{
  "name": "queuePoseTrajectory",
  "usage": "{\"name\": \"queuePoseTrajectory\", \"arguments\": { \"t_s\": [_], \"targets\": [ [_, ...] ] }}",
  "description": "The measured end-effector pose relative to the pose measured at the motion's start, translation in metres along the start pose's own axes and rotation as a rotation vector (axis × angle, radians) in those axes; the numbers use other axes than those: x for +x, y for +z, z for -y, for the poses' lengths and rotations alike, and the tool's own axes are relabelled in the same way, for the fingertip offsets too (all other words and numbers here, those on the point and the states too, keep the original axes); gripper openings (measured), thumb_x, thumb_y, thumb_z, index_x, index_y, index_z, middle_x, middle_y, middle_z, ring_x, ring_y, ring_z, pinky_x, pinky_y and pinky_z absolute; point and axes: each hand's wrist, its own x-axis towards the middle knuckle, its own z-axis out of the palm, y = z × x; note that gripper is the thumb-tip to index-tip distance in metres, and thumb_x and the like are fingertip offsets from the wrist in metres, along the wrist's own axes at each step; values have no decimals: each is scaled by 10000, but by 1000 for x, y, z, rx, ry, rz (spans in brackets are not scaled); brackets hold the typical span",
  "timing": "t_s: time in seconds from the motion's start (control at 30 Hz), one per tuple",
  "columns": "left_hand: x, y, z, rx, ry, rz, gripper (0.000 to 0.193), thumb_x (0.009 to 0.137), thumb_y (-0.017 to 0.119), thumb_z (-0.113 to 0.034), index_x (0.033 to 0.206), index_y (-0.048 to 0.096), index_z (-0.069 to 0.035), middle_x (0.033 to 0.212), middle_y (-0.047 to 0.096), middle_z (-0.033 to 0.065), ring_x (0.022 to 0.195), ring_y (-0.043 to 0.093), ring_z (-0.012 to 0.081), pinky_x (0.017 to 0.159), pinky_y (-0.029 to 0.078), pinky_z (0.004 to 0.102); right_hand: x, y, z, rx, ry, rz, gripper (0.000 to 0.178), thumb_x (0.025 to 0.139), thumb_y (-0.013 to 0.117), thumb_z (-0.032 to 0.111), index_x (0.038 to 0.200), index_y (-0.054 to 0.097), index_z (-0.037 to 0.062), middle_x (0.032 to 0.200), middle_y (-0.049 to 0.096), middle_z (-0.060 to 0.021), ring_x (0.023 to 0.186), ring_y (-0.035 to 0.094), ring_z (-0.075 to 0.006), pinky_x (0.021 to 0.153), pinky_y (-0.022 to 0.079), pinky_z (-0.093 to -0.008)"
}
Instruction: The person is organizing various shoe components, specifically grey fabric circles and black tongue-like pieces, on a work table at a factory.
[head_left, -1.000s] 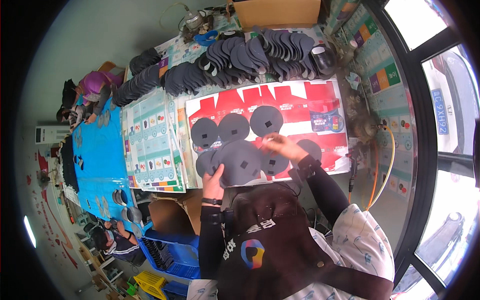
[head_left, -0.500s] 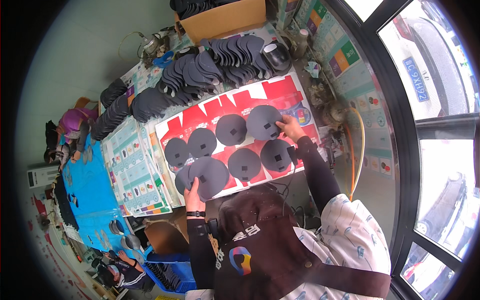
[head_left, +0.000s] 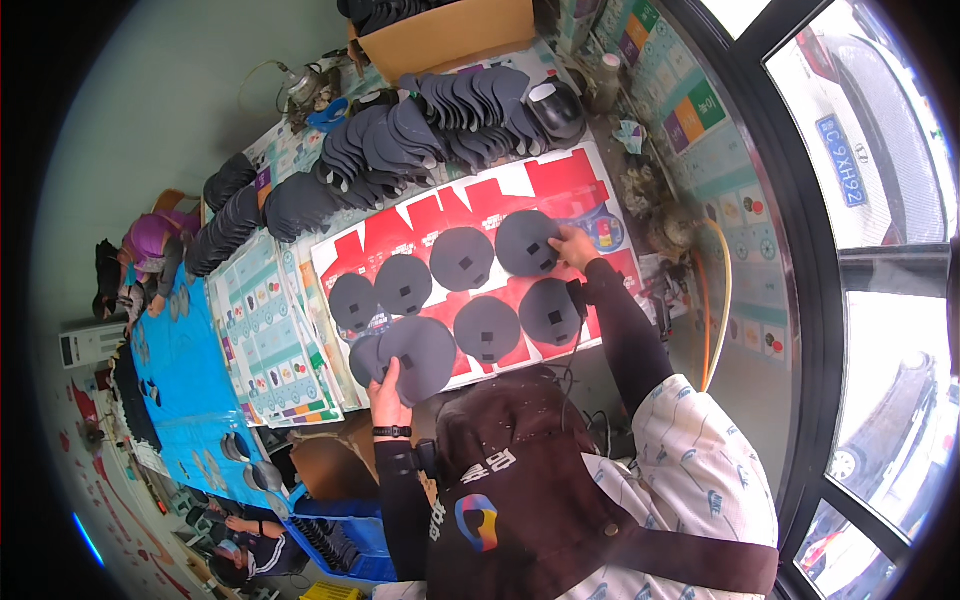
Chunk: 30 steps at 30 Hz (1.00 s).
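Dark grey round pads are being laid out on the red sheet (head_left: 560, 185) on the table: the right hand (head_left: 573, 246) presses one pad (head_left: 526, 242) flat, fingers together, while the left hand (head_left: 385, 385) stays clamped on a stack of pads (head_left: 420, 350), so the next placing probably needs a free spot.

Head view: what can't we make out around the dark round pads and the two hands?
- Left hand: it holds a stack of round pads; the count is hidden, since they overlap.
- Right hand: its fingers rest on the edge of the far-right pad; whether they grip it cannot be told.
- Red printed sheet: print is too small, partly covered by pads.
- Cardboard box: cut off by the top edge.
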Motion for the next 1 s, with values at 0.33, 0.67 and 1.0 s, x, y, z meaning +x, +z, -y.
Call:
{"name": "queuePoseTrajectory", "arguments": {
  "t_s": [0.33, 0.67, 1.0],
  "targets": [
    [14, 29, 10, 244, 117, 31, 377, 901, 771, -94, 1238, 635, 6, 1139, 682, 37, 985, 653, 145, 894, 517, 303, -79, 30, 78, -162, -261, -97, 486, 890, 770, 313, 1208, 588, -7, 961, 703, -146, 843, 708, -233, 724, 564, -369],
    [28, 35, 15, 406, 89, 39, 299, 926, 745, -122, 1175, 670, 27, 1091, 710, 64, 929, 680, 161, 868, 535, 314, -150, 48, 83, 58, -245, 207, 278, 960, 672, 176, 1081, 573, -53, 843, 661, -131, 514, 640, -172, 519, 552, -337],
    [15, -23, -8, 139, 13, 2, 291, 990, 665, -144, 1245, 621, -9, 1146, 694, 70, 1005, 687, 193, 845, 557, 324, -111, -88, -45, 509, -43, -321, 157, 1000, 563, 32, 1150, 603, 52, 863, 704, -51, 546, 629, -113, 430, 522, -256]
  ]
}}
